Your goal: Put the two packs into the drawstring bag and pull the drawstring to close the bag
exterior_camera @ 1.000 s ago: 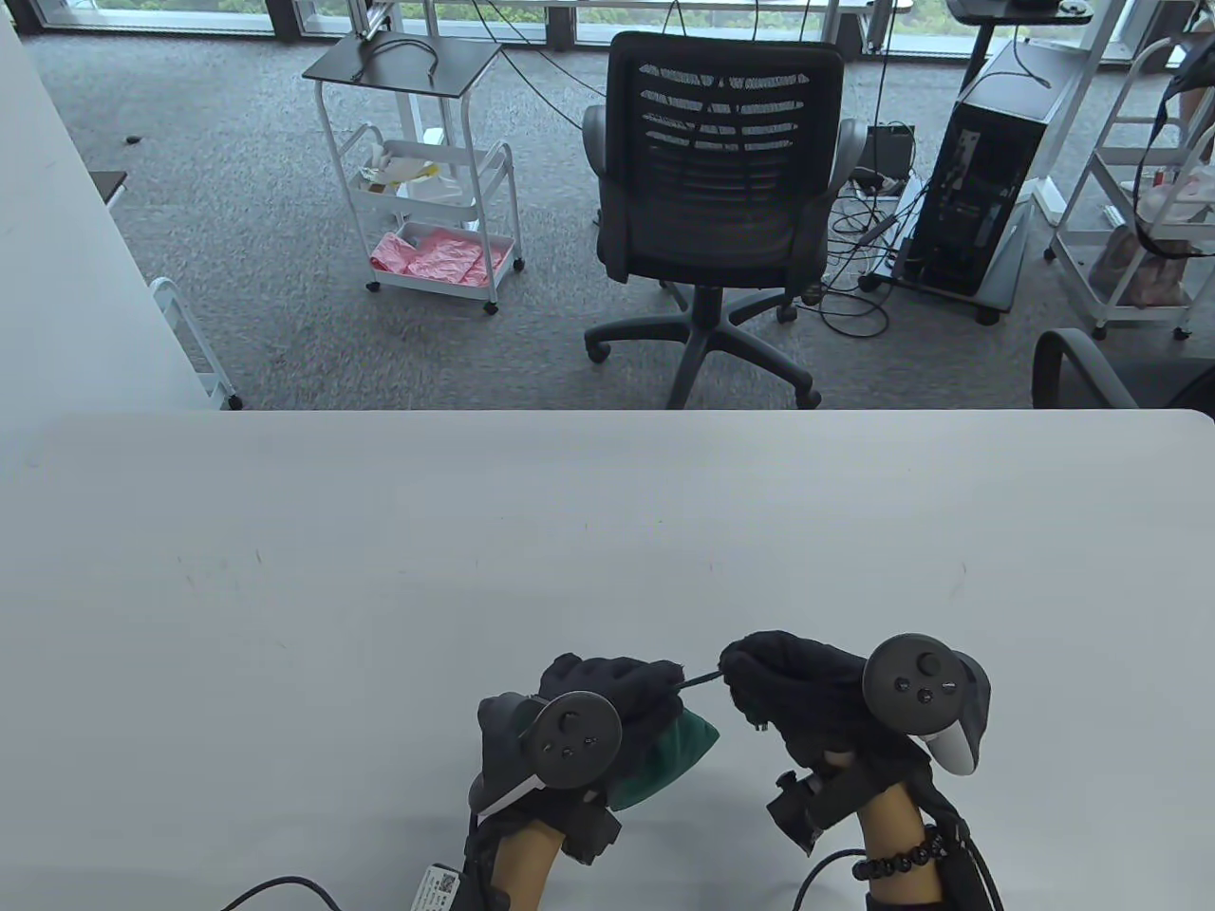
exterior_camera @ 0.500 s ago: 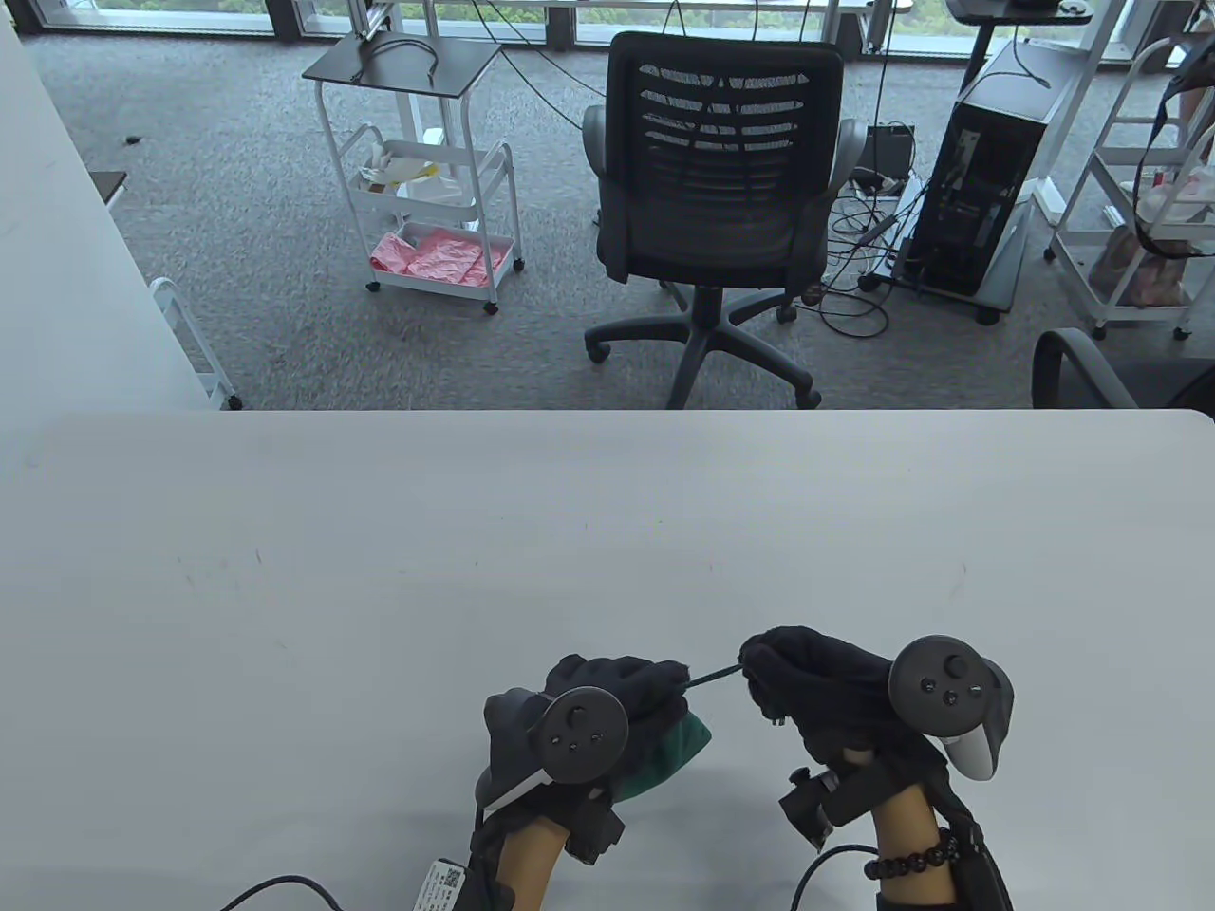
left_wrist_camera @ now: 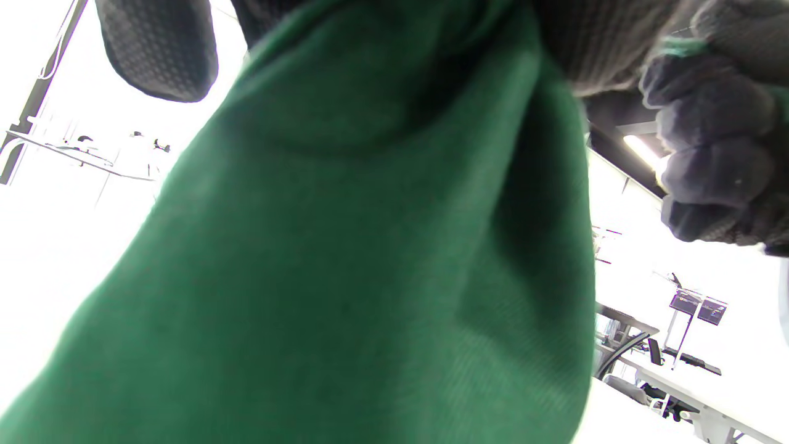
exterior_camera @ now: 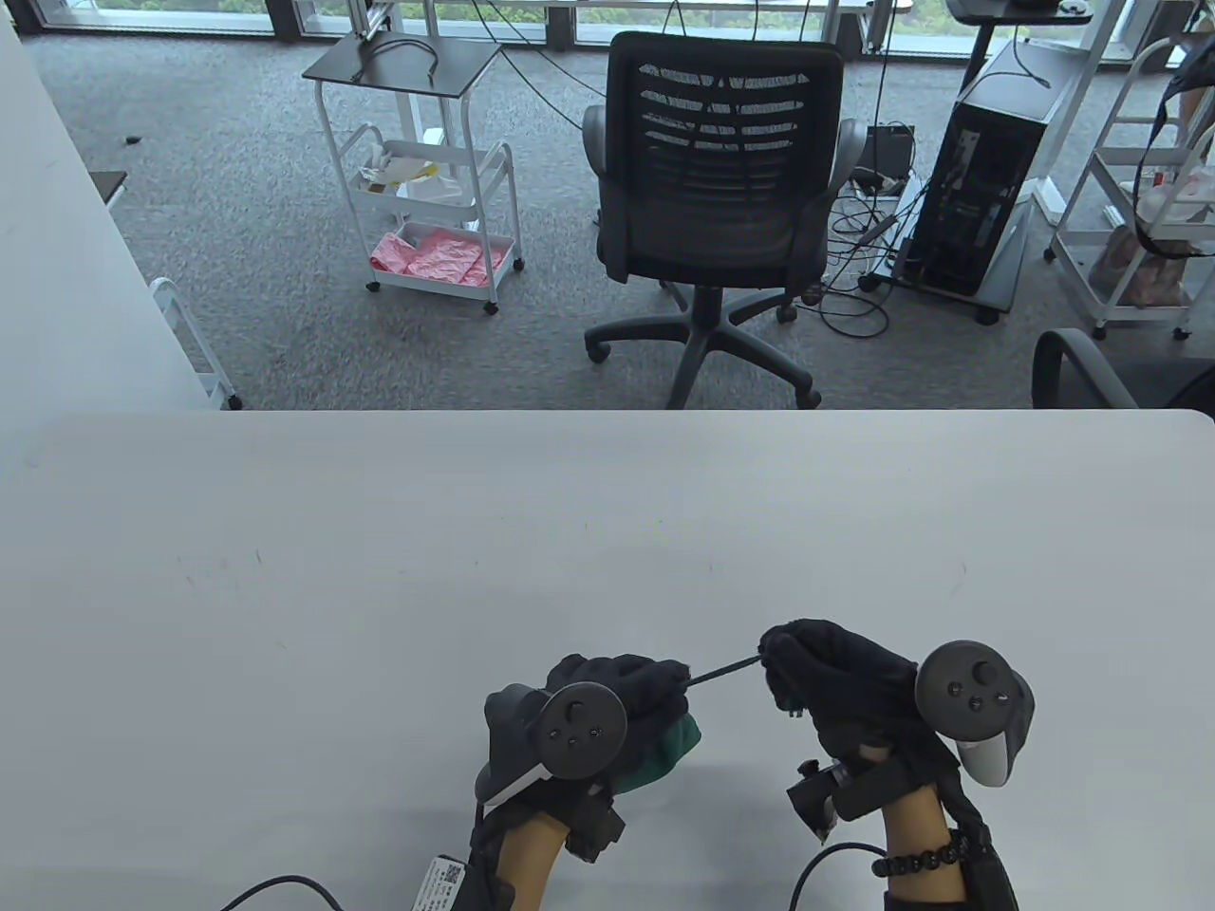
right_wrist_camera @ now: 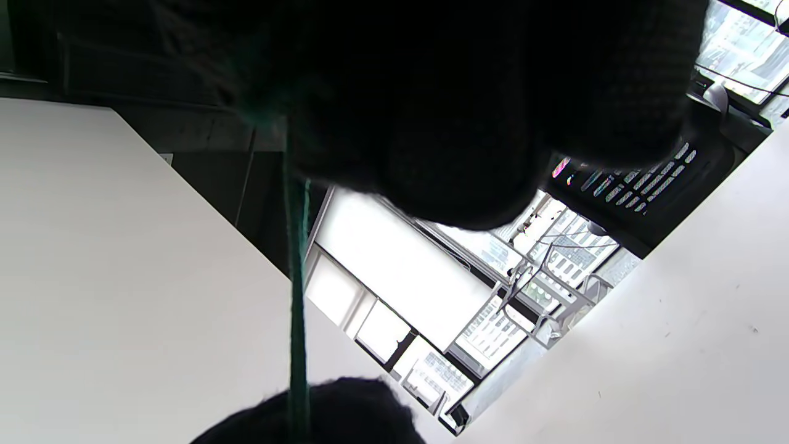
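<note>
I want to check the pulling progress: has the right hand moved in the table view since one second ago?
Yes. The right hand has moved rightward, away from the left hand, which holds the green bag almost in place; more drawstring shows between them.

The drawstring bag (exterior_camera: 669,750) was dark green, its cord (exterior_camera: 723,671) dark, both gloves black, the table (exterior_camera: 380,588) plain white with faint marks.

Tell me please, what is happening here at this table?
A person in black sensor gloves is closing a small green fabric drawstring bag near the front edge of the white table. The left hand grips the bag's neck, while the right hand pinches the thin dark drawstring, stretched taut between both hands. The packs are not visible.
</note>
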A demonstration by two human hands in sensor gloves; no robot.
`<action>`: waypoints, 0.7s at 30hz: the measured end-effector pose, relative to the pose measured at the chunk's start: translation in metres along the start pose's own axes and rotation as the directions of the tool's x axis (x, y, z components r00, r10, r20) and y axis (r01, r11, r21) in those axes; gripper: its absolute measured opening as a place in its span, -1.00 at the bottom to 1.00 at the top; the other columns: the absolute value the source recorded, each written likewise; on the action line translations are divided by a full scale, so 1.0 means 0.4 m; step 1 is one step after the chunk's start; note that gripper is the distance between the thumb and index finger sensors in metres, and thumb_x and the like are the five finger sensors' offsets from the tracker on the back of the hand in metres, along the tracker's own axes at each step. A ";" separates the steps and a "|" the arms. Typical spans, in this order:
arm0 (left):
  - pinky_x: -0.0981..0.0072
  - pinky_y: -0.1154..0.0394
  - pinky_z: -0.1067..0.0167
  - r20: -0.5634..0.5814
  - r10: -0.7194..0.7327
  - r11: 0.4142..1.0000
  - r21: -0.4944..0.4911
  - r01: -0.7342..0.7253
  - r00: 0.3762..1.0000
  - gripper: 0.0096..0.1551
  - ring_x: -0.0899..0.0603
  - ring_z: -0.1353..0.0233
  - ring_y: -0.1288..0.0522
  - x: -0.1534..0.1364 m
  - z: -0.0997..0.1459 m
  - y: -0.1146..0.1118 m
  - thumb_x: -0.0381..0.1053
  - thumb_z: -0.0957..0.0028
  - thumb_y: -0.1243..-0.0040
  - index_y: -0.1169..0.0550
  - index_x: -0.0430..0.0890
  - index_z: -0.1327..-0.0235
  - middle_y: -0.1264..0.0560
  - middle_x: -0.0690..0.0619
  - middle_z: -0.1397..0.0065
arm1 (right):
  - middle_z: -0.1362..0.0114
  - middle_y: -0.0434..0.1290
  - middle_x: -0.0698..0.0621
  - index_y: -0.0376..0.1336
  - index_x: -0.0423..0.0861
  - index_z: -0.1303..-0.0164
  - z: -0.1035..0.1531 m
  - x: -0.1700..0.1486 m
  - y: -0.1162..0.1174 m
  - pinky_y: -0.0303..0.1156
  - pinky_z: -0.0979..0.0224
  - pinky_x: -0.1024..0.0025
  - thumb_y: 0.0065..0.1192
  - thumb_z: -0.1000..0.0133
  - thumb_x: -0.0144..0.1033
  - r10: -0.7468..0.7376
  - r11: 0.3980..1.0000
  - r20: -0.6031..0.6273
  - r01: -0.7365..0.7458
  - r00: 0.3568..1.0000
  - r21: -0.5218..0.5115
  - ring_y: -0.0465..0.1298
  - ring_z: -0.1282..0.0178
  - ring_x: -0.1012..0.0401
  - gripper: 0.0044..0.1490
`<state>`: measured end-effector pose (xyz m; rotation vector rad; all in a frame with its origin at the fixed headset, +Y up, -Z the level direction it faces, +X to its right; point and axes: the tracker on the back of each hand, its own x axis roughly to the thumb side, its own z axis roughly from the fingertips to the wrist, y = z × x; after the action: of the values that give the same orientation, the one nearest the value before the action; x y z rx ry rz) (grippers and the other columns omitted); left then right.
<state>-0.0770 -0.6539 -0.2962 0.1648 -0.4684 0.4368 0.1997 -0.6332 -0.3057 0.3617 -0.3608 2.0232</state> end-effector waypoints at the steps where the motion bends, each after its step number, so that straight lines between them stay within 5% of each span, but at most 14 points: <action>1: -0.40 -0.45 -0.35 -0.002 0.002 1.000 0.004 -0.002 1.000 -0.52 -0.20 -0.30 -0.70 -0.001 0.000 0.000 0.30 -0.06 -0.12 -0.59 0.25 -0.22 -0.66 0.06 -0.30 | 0.21 0.69 0.03 0.53 -0.12 0.10 0.001 0.001 -0.002 0.70 0.07 0.20 0.29 -0.12 -0.06 0.000 1.000 0.005 0.000 1.000 -0.008 0.74 0.30 0.21 -0.57; 15: -0.28 -0.54 -0.31 0.000 -0.029 0.999 -0.041 0.029 1.000 -0.49 -0.23 -0.29 -0.71 0.008 -0.002 0.004 0.22 -0.09 -0.12 -0.52 0.21 -0.33 -0.59 -0.03 -0.41 | 0.20 0.69 0.03 0.52 -0.12 0.09 0.002 0.027 -0.009 0.70 0.05 0.20 0.28 -0.12 -0.05 0.035 0.999 0.053 -0.033 0.998 -0.042 0.74 0.28 0.20 -0.57; 21: -0.24 -0.57 -0.28 -0.024 -0.003 0.999 0.048 0.004 1.000 -0.53 -0.22 -0.25 -0.74 -0.011 0.013 0.025 0.16 -0.09 -0.13 -0.56 0.24 -0.28 -0.62 0.00 -0.39 | 0.11 0.69 0.01 0.51 -0.09 0.03 0.001 0.037 0.001 0.68 -0.02 0.14 0.27 -0.12 -0.02 0.169 0.986 0.069 -0.168 0.983 -0.017 0.74 0.19 0.15 -0.55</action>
<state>-0.0873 -0.6478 -0.2932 0.2066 -0.4343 0.4464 0.1927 -0.6218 -0.2995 0.4084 -0.4593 2.1764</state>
